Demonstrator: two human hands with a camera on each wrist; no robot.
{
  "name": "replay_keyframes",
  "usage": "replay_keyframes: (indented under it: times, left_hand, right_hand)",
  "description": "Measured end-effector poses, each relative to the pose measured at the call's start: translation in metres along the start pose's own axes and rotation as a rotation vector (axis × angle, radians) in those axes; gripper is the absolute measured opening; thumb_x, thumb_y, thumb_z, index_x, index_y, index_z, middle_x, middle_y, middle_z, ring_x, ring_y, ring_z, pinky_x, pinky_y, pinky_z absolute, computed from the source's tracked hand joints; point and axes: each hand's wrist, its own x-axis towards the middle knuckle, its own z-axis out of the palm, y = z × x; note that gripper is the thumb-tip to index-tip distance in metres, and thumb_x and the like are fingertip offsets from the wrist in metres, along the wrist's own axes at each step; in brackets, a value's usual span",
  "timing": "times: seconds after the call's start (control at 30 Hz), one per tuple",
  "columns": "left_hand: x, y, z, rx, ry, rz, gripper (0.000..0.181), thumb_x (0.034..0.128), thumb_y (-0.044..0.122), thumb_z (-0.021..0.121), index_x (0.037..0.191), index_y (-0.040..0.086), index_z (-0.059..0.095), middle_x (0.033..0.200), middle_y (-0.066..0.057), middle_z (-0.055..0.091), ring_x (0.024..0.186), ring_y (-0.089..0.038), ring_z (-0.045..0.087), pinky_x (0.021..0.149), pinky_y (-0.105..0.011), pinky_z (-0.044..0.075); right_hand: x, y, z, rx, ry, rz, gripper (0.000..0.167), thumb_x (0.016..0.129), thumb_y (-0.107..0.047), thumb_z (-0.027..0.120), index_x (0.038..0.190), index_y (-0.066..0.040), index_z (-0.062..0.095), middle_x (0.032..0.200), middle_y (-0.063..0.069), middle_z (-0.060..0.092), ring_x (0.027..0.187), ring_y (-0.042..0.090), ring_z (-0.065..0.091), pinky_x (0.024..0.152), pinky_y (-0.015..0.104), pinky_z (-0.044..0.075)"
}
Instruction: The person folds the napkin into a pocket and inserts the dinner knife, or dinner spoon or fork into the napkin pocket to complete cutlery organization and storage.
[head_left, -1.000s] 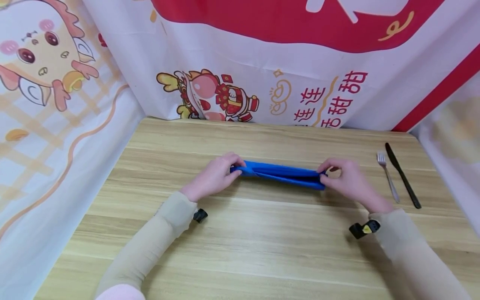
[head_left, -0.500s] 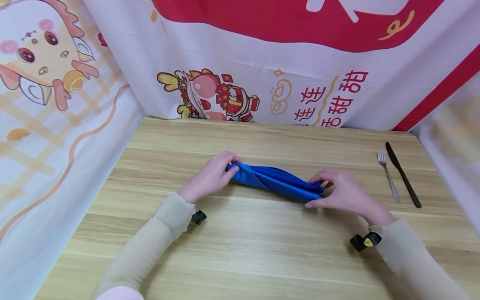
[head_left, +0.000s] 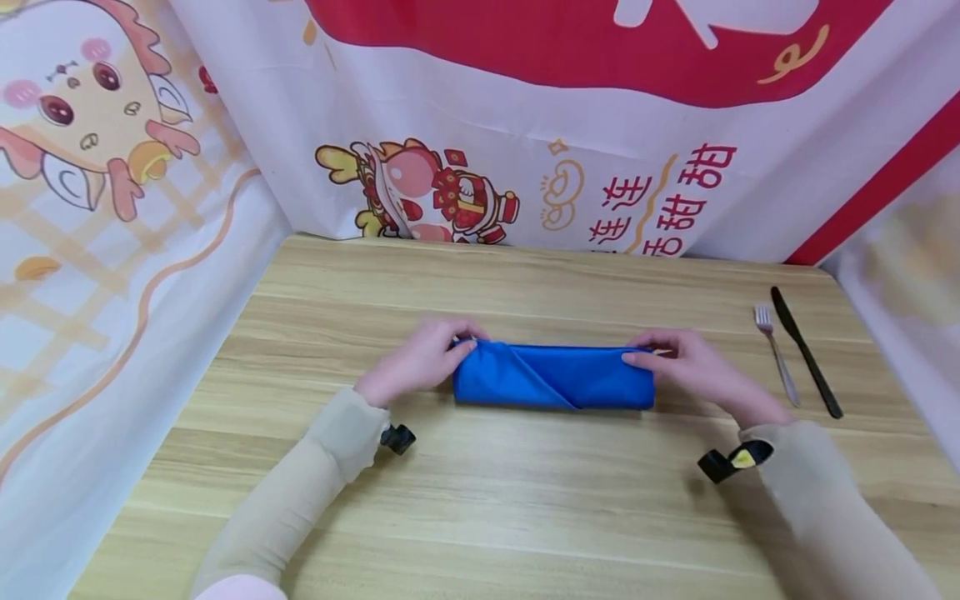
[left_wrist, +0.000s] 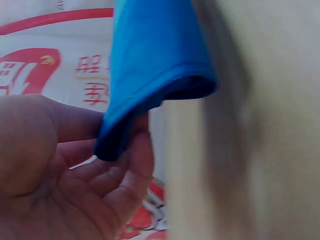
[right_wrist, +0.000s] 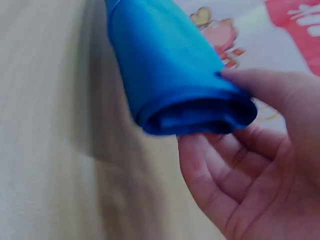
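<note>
A blue cloth napkin (head_left: 555, 377), folded into a long flat rectangle with a diagonal flap across its front, is held up between both hands. At its left end, my left hand (head_left: 420, 357) pinches the upper corner between thumb and fingers. My right hand (head_left: 693, 371) pinches the upper right corner the same way. In the left wrist view the cloth (left_wrist: 157, 55) hangs from the pinch, its folded end curling open. The right wrist view shows the layered, hollow end of the napkin (right_wrist: 172, 75), with the thumb on one face and fingers behind.
Right of the hands, a fork (head_left: 777, 354) and a dark knife (head_left: 806, 350) lie side by side on the wooden table (head_left: 525, 500). A printed cloth backdrop (head_left: 480, 100) rises along the table's far edge, with more printed cloth at the left and right.
The napkin has turned from a narrow, gaping edge-on strip to show its broad front face with the diagonal fold. My right hand shifted its grip down, then back up to the upper corner.
</note>
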Motion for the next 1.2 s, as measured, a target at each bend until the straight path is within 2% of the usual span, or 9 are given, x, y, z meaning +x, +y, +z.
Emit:
replay_keyframes:
  times: [0.13,0.33,0.57,0.67,0.73,0.83,0.93,1.07,1.2]
  left_hand:
    - [0.005,-0.007,0.010,-0.005,-0.064,-0.040,0.029,0.1082,0.024,0.053,0.130,0.010,0.067,0.132,-0.006,0.064,0.118,-0.023,0.058,0.105,-0.044,0.045]
    - [0.013,-0.012,0.013,-0.032,-0.052,-0.048,0.040,0.0986,0.029,0.071,0.136,0.016,0.063,0.137,-0.007,0.060,0.124,-0.026,0.054,0.105,-0.047,0.045]
    - [0.023,-0.020,0.013,0.029,-0.012,-0.026,0.045,0.1001,0.028,0.069,0.142,0.014,0.057,0.144,-0.005,0.055,0.132,-0.025,0.049,0.111,-0.046,0.039]
    - [0.016,-0.015,0.013,0.084,0.021,0.022,0.048,0.1003,0.033,0.068,0.144,0.015,0.056,0.147,-0.004,0.053,0.135,-0.024,0.046,0.113,-0.046,0.036]
    - [0.008,-0.008,0.013,0.134,0.019,0.074,0.051,0.0997,0.037,0.068,0.145,0.016,0.056,0.150,-0.005,0.050,0.139,-0.025,0.043,0.114,-0.048,0.034]
    - [-0.005,0.001,0.014,0.219,-0.051,0.143,0.060,0.0988,0.045,0.066,0.149,0.016,0.052,0.157,-0.008,0.042,0.145,-0.029,0.034,0.117,-0.050,0.027]
    - [-0.015,0.002,0.019,0.278,-0.181,0.145,0.076,0.0955,0.055,0.066,0.157,0.017,0.041,0.165,-0.009,0.027,0.152,-0.032,0.019,0.119,-0.053,0.020]
    - [-0.022,0.001,0.024,0.314,-0.308,0.110,0.093,0.0895,0.064,0.067,0.162,0.019,0.030,0.169,-0.008,0.010,0.154,-0.033,0.002,0.119,-0.056,0.016]
    - [-0.022,0.001,0.026,0.338,-0.346,0.112,0.099,0.0869,0.066,0.068,0.163,0.019,0.026,0.169,-0.007,0.004,0.154,-0.033,-0.002,0.119,-0.057,0.012]
  right_hand:
    - [0.012,0.013,0.007,-0.003,-0.038,0.066,0.048,0.099,-0.042,0.067,0.126,-0.003,0.067,0.120,0.016,0.064,0.092,0.029,0.062,0.075,0.036,0.058]
    - [0.026,0.019,0.011,-0.054,0.022,0.077,0.050,0.101,-0.044,0.064,0.129,-0.003,0.066,0.116,0.016,0.065,0.091,0.029,0.059,0.074,0.034,0.055]
    - [0.034,0.017,0.013,-0.071,0.127,0.017,0.052,0.101,-0.044,0.064,0.136,-0.005,0.062,0.133,0.018,0.061,0.118,0.034,0.056,0.101,0.050,0.046]
    - [0.026,0.008,0.016,-0.117,0.160,-0.055,0.050,0.101,-0.040,0.065,0.138,-0.006,0.061,0.138,0.017,0.059,0.127,0.037,0.053,0.105,0.058,0.042]
    - [0.017,0.000,0.021,-0.196,0.171,-0.144,0.049,0.100,-0.038,0.067,0.138,-0.006,0.062,0.142,0.016,0.057,0.132,0.038,0.050,0.106,0.061,0.039]
    - [0.004,-0.007,0.032,-0.370,0.127,-0.281,0.056,0.099,-0.038,0.069,0.145,-0.008,0.056,0.154,0.016,0.045,0.144,0.041,0.033,0.110,0.068,0.028]
    - [-0.008,-0.008,0.044,-0.511,0.025,-0.330,0.074,0.099,-0.046,0.066,0.158,-0.012,0.039,0.165,0.018,0.023,0.151,0.044,0.009,0.113,0.071,0.014]
    - [-0.016,-0.004,0.055,-0.572,-0.077,-0.222,0.089,0.098,-0.063,0.055,0.164,-0.017,0.018,0.169,0.014,0.005,0.152,0.041,-0.006,0.116,0.066,0.000]
    - [-0.013,0.004,0.057,-0.576,-0.091,-0.159,0.093,0.097,-0.067,0.052,0.165,-0.015,0.014,0.169,0.013,0.004,0.153,0.039,-0.006,0.116,0.065,-0.006]
